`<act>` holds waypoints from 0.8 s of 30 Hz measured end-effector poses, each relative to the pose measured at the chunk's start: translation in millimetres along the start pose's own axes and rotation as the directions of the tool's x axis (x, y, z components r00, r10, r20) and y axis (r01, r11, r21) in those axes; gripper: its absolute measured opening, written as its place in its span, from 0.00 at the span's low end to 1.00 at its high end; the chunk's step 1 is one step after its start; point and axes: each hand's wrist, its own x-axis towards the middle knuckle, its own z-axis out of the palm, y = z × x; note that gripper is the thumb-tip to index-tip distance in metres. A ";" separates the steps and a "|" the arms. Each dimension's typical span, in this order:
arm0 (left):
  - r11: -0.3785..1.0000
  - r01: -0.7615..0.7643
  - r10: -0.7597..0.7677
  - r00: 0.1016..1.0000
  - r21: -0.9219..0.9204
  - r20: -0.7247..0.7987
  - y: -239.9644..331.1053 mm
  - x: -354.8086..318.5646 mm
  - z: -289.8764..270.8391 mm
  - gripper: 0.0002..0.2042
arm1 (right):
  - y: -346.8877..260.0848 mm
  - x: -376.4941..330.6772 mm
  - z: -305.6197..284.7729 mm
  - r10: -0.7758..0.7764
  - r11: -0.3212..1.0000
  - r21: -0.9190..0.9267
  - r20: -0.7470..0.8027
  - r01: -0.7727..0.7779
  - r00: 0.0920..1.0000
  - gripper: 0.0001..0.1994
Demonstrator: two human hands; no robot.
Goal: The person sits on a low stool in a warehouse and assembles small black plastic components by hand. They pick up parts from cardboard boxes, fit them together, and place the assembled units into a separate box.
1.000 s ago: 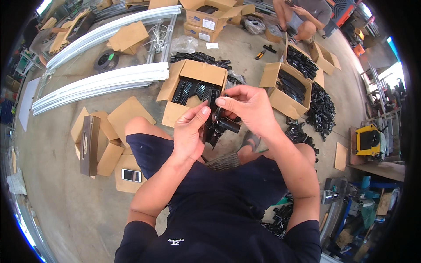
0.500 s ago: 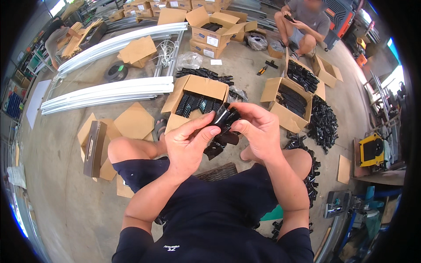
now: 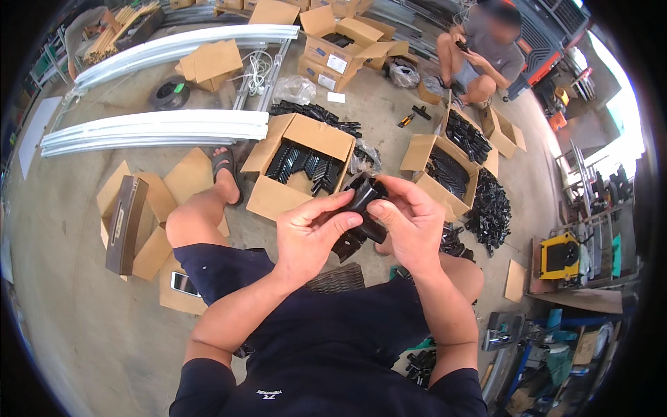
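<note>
My left hand (image 3: 313, 233) and my right hand (image 3: 413, 222) meet in front of my knees, both closed on a black curved metal bracket (image 3: 363, 198). Thumbs and fingers pinch it from either side. More dark curved metal (image 3: 347, 247) shows just below; whether it is joined to the held bracket I cannot tell. Just beyond my hands stands an open cardboard box (image 3: 271, 198) with rows of black brackets (image 3: 306, 163) inside. To its right, another open box (image 3: 420, 153) also holds stacked black pieces.
Loose black parts (image 3: 490, 215) lie heaped on the right. A person (image 3: 486, 55) sits at the far right, handling a small dark part. White metal profiles (image 3: 153, 132) lie at left. Near my left knee are an opened carton (image 3: 149, 236) and a phone (image 3: 184, 283) on cardboard.
The bracket has turned between my fingers, its smooth curved side now showing. My view has shifted, so the surroundings sit further left, and my left foot is in plain sight.
</note>
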 end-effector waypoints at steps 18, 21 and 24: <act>0.811 0.441 -0.554 0.790 -0.385 -0.263 -127.7 95.6 -80.5 0.15 | 183.4 192.5 -84.0 0.354 0.848 -0.394 -0.077 -0.355 0.932 0.16; 0.781 0.488 -0.617 0.697 -0.388 -0.365 -163.5 91.7 -103.1 0.15 | 305.5 246.8 -191.8 0.301 0.636 -0.599 -0.388 -0.487 0.871 0.13; 0.777 0.499 -0.629 0.645 -0.383 -0.435 -184.3 94.2 -112.3 0.14 | 401.7 264.1 -245.6 0.281 0.300 -0.846 -0.365 -0.442 0.888 0.11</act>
